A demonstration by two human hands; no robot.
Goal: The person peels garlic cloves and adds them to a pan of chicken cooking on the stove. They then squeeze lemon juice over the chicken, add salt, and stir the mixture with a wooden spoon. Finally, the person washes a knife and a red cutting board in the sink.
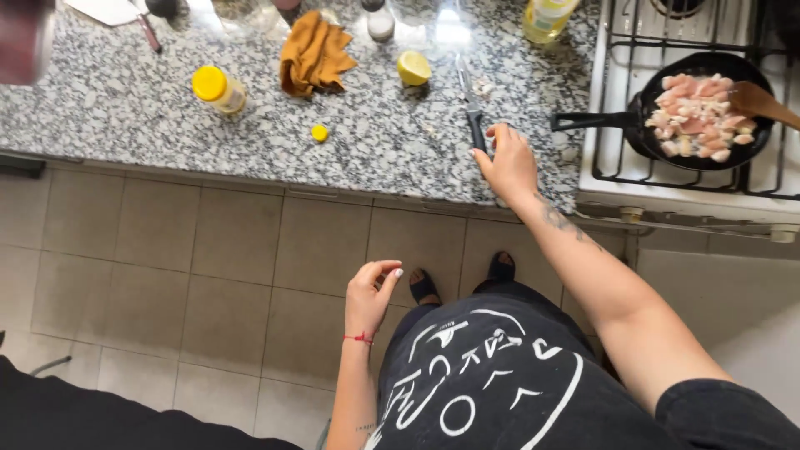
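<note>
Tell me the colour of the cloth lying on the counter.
Mustard yellow, plain with no pattern; the crumpled cloth shows best in the head view, left of the lemon half.

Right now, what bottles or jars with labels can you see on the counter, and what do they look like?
Yellow-capped bottle: lying on the counter's left, small, clear, pale label.
Oil bottle: counter's back edge by the stove, yellowish with a yellow-green label, top cut off.
Loose yellow cap: counter front, round.
No screens or signs.
</note>
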